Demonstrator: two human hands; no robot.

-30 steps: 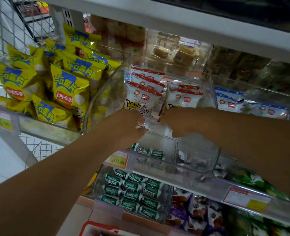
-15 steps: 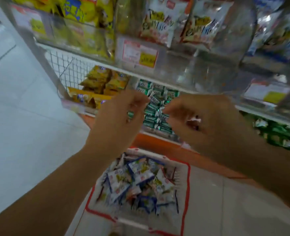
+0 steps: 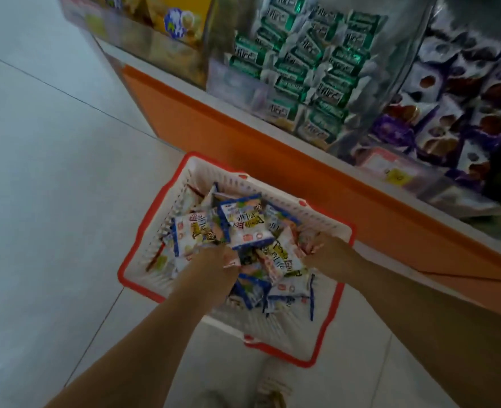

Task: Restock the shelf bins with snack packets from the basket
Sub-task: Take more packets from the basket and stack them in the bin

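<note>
basket: white plastic one with a red rim (image 3: 124, 279), sat on the pale tiled floor (image 3: 51, 187) right in front of the shelf's orange base (image 3: 243, 136)
snack packets: a loose heap of them (image 3: 244, 223) filled the basket, mostly white with blue edges, lying every which way, a couple tipped up on top of the pile
left hand: it (image 3: 216, 265) was down in the basket near the middle of the heap, fingers buried under the top packets, thumb showing on the near side
left grip: honestly couldn't tell if it had clamped onto a packet or was just shoved into the pile, since the fingers were hidden
right hand: it (image 3: 324, 250) was in at the basket's right side, close to the far wall, fingers (image 3: 312, 245) curled down onto the packets
right grip: same deal, the curled tips touched packets but I couldn't tell whether anything was pinched
between the hands: one white packet (image 3: 284, 259) lay tilted, touching both sides of the pile
shelf bins: clear bins above the orange base, one packed with green packets (image 3: 302, 69), the next to the right with purple ones (image 3: 464, 98), and yellow bags (image 3: 181, 19) off to the left
price tag: a yellow-and-pink label (image 3: 396, 175) sat on the shelf edge under the purple bin, too blurry to read
</note>
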